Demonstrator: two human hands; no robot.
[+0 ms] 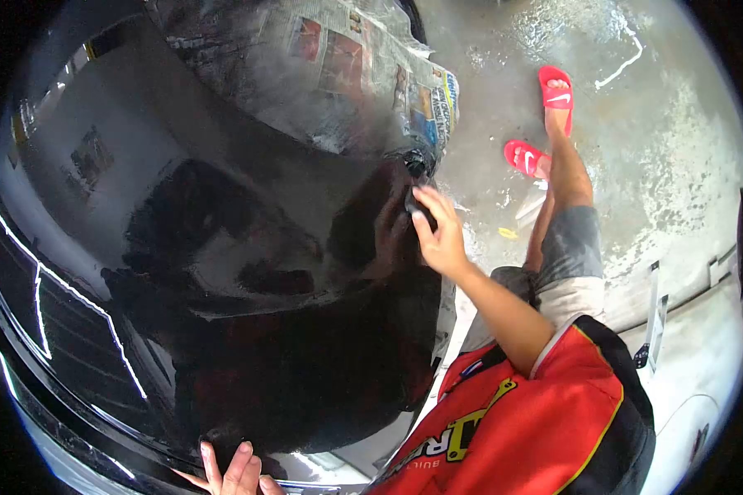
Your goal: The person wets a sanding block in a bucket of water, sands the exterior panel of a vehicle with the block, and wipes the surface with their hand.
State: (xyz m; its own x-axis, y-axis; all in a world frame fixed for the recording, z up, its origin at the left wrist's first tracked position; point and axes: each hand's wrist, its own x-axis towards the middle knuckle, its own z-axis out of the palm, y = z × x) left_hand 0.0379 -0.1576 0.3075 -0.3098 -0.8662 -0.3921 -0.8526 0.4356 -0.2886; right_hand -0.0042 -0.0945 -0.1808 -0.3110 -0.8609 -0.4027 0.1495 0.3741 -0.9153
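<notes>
My right hand point(444, 239) is at the right edge of a glossy black curved car panel point(305, 346), its fingers and thumb closed on a small dark object point(422, 213) pressed against the panel. The object's exact kind is hard to make out. Near the bottom edge of the view, my left hand point(238, 474) rests its spread fingertips on the panel's lower border, and the rest of it is cut off by the frame. Dull, smeary patches and reflections cover the panel.
Newspaper point(347, 66) covers the part beyond the panel at the top. My feet in red slides point(556, 99) stand on a wet, stained concrete floor point(504, 99). A white vehicle body part point(693, 338) is at the right.
</notes>
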